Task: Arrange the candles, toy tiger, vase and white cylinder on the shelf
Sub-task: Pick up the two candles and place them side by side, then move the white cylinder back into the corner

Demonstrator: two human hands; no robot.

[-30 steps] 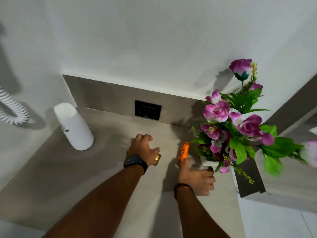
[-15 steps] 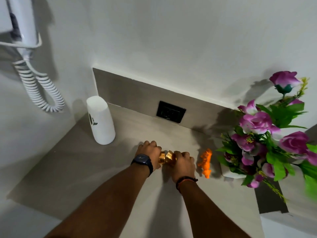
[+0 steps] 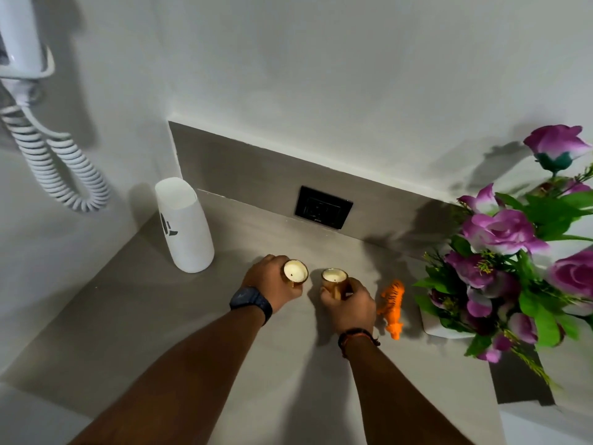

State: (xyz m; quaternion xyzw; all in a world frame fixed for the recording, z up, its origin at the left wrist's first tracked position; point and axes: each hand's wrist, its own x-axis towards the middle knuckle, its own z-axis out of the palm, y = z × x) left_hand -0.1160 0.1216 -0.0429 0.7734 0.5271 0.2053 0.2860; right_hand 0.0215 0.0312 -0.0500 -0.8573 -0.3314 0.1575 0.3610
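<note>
From the head camera, the left hand (image 3: 272, 284) gripped one gold candle (image 3: 295, 272) and the right hand (image 3: 348, 305) gripped the other candle (image 3: 334, 280), both near the middle of the grey shelf (image 3: 160, 316); whether they touched its surface was unclear. The white cylinder (image 3: 184, 225) stood upright at left. The toy tiger (image 3: 392, 308) lay between the right hand and the white vase (image 3: 444, 329) of purple flowers.

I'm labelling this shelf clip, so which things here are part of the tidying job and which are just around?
Job: two gold-cupped white wax candles, one in the left hand, one in the right hand; orange plastic toy tiger; white vase of purple flowers; tall white cylinder.
Around: black wall socket; white coiled-cord wall appliance.
</note>
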